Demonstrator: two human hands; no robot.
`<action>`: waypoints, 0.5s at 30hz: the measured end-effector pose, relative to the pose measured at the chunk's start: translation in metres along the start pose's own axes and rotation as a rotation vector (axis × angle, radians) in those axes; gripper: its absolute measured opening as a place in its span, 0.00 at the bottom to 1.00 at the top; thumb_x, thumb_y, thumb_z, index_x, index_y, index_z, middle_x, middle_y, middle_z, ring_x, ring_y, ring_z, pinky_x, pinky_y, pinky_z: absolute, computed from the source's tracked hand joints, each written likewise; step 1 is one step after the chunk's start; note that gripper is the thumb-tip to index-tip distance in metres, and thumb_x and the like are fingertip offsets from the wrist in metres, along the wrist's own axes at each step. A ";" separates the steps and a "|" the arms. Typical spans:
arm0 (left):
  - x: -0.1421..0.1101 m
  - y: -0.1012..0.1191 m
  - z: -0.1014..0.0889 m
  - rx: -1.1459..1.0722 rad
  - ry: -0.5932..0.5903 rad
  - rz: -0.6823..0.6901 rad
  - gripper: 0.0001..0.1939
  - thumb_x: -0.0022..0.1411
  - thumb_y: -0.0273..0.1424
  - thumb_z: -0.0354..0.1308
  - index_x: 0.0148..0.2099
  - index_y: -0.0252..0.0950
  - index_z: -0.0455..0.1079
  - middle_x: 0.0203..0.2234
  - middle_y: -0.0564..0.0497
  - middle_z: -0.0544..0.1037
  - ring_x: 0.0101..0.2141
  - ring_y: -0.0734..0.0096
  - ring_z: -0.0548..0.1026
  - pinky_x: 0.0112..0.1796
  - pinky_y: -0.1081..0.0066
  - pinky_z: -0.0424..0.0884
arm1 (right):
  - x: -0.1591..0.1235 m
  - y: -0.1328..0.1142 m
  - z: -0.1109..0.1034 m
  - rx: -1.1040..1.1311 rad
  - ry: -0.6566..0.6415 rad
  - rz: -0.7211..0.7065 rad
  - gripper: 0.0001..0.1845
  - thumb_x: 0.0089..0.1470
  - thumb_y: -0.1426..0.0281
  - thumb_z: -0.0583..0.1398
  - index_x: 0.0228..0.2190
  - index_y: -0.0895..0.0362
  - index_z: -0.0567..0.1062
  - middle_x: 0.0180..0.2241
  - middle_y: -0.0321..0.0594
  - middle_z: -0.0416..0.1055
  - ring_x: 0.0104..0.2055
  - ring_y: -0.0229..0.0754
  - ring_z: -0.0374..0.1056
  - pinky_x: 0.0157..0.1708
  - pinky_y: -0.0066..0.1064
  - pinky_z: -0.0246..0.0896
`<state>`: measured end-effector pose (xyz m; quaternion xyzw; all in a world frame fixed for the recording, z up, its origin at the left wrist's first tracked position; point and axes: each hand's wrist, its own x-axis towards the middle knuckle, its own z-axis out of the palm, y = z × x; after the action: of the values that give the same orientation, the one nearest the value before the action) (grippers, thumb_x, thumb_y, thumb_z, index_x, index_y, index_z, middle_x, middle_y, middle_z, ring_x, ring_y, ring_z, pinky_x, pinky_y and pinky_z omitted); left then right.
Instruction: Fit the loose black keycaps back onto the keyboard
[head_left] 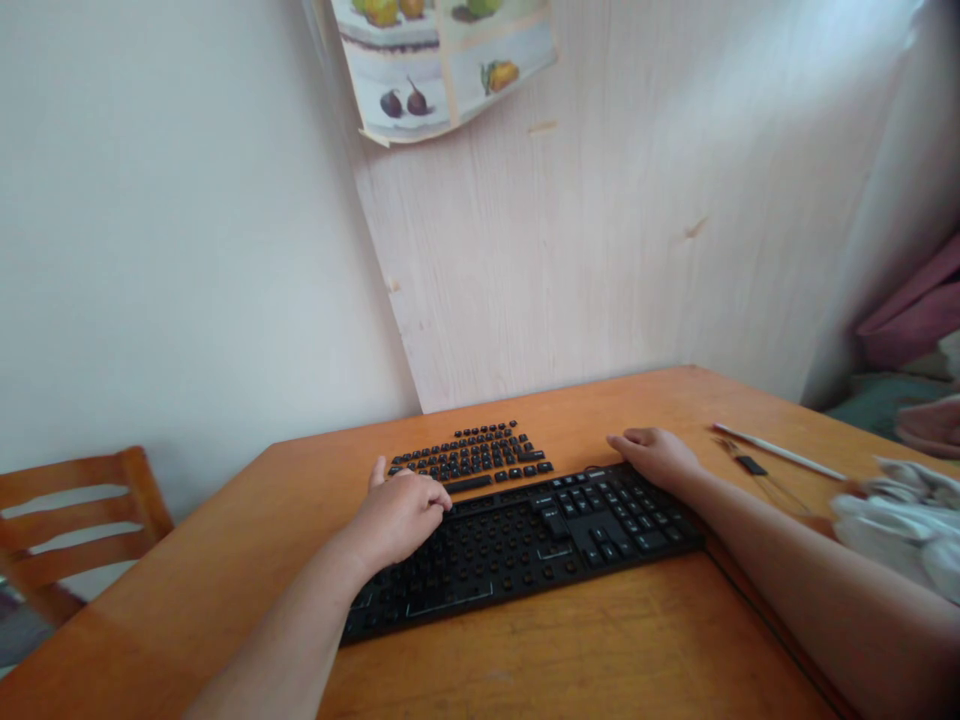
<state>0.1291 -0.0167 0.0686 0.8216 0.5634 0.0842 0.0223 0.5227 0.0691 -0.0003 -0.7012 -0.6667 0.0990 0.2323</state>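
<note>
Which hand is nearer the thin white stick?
Right. The right hand is at the right end of the keyboard, left of the stick; the left hand is farther off, over the keyboard's left part.

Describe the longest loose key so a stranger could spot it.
On the wooden table, find the big black keyboard. Just past its far edge lie rows of loose keys; look in the nearest row, beside the left hand. The long key is a slim bar, far longer than the short keys to its right.
</note>
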 end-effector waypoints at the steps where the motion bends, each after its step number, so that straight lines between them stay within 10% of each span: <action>1: 0.000 -0.001 0.000 -0.015 0.007 -0.003 0.12 0.61 0.33 0.52 0.37 0.49 0.78 0.36 0.56 0.81 0.46 0.59 0.73 0.59 0.36 0.25 | 0.000 0.000 0.000 0.000 -0.004 0.002 0.26 0.56 0.50 0.49 0.18 0.54 0.67 0.21 0.38 0.66 0.27 0.41 0.64 0.24 0.30 0.47; 15: 0.007 -0.004 -0.011 -0.146 0.102 -0.123 0.14 0.64 0.43 0.51 0.41 0.48 0.77 0.40 0.54 0.82 0.44 0.60 0.75 0.59 0.36 0.30 | 0.002 0.000 0.002 -0.007 -0.013 0.016 0.26 0.56 0.49 0.48 0.20 0.54 0.69 0.23 0.40 0.69 0.29 0.42 0.65 0.26 0.30 0.48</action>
<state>0.1256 -0.0094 0.0792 0.7763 0.6055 0.1652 0.0583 0.5218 0.0710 -0.0012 -0.7067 -0.6628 0.1031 0.2250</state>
